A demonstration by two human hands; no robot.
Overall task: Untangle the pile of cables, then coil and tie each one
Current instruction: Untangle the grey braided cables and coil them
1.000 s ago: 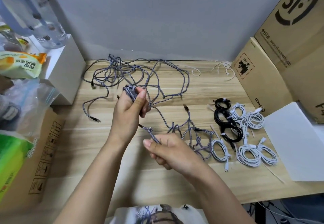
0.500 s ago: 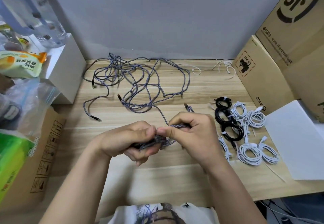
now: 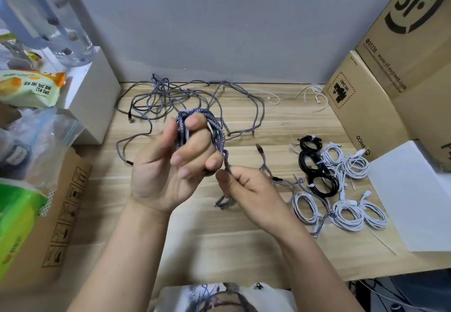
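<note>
The left hand (image 3: 168, 167), lowered to meet the right half a second ago, is raised again with the braided cable (image 3: 212, 128) looped around its curled fingers. Just below and right of that grip, the right hand (image 3: 246, 189) pinches the cable's trailing strand; the tangled pile (image 3: 175, 97) lies beyond on the table (image 3: 244, 250).

Bare forearms (image 3: 136, 250), no sleeves; a white printed shirt (image 3: 219, 297) shows below.

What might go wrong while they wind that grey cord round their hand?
The braided cable looped round the left hand trails from the right hand toward the tangled pile; it may snag and tighten a knot. Its tail also lies across a white coil and could drag it out of place.
</note>
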